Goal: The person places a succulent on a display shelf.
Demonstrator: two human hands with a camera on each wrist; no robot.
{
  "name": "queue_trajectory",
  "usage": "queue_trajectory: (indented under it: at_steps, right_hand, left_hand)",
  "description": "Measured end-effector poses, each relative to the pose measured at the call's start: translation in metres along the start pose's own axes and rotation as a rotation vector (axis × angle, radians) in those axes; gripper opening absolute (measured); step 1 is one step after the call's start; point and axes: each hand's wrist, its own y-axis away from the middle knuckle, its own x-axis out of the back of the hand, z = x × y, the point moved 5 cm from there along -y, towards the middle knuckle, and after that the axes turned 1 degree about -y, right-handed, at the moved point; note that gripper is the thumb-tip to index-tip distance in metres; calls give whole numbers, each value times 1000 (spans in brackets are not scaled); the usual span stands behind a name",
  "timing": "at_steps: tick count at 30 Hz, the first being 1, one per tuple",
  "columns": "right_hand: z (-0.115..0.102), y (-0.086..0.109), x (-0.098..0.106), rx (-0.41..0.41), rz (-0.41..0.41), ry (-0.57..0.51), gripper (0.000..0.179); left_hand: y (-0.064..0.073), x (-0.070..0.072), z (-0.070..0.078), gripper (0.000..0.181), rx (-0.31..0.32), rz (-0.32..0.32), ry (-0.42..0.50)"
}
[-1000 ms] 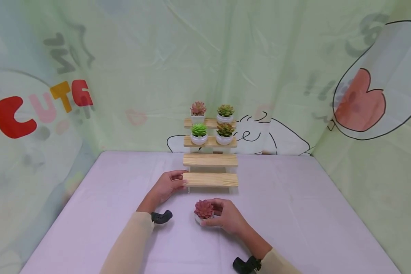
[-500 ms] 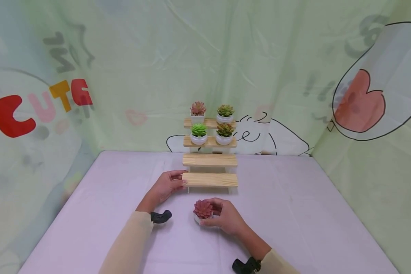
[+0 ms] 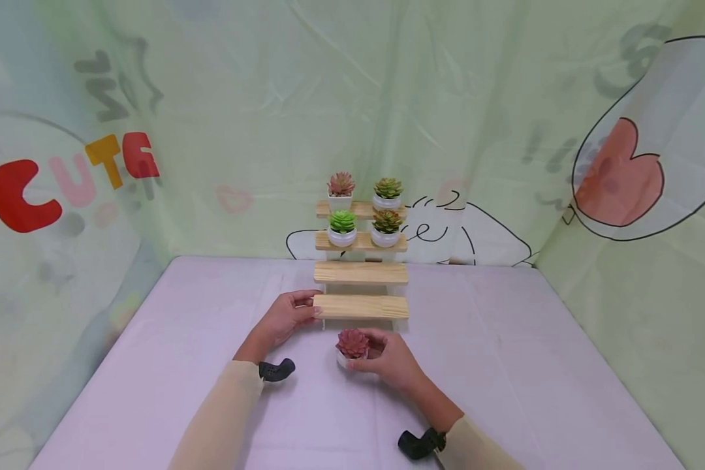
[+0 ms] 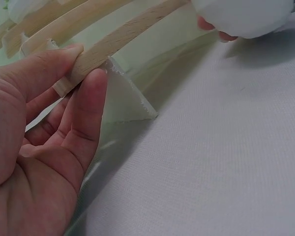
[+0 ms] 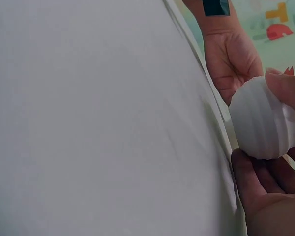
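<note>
My left hand (image 3: 286,318) pinches the left end of the lowest wooden shelf board (image 3: 361,307) on a tiered stand, thumb on top and fingers beneath, as the left wrist view shows. In front of that board, my right hand (image 3: 390,358) grips a potted succulent (image 3: 352,344) with dark pink leaves. Its ribbed white pot (image 5: 263,120) sits between thumb and fingers in the right wrist view, tilted there, with the leaves mostly hidden behind the hand. The left wrist view shows the pot (image 4: 246,17) raised over its shadow on the cloth.
On the top tier stand a pink succulent (image 3: 341,185) and a green one (image 3: 387,189). The second tier bears a bright green succulent (image 3: 343,222) and a brownish one (image 3: 386,223). A white cloth (image 3: 482,365) covers the table; printed curtains (image 3: 241,130) surround it.
My right hand has moved slightly forward and up toward the stand with the dark pink succulent in it. My left hand keeps its hold on the lowest board.
</note>
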Motion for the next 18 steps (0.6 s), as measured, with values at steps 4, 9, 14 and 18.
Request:
queue_trajectory:
  at_steps: [4, 9, 14, 18]
  right_hand:
    - [0, -5, 4, -4, 15, 27, 64]
    - [-7, -9, 6, 10, 13, -3, 64]
    - [-21, -15, 11, 22, 46, -27, 63]
    - [-34, -21, 16, 51, 75, -31, 61]
  left_hand:
    - [0, 0, 0, 50, 5, 1, -11]
    - [0, 0, 0, 50, 3, -3, -16]
    - [0, 0, -1, 51, 3, -6, -22]
    - [0, 1, -1, 52, 6, -6, -22]
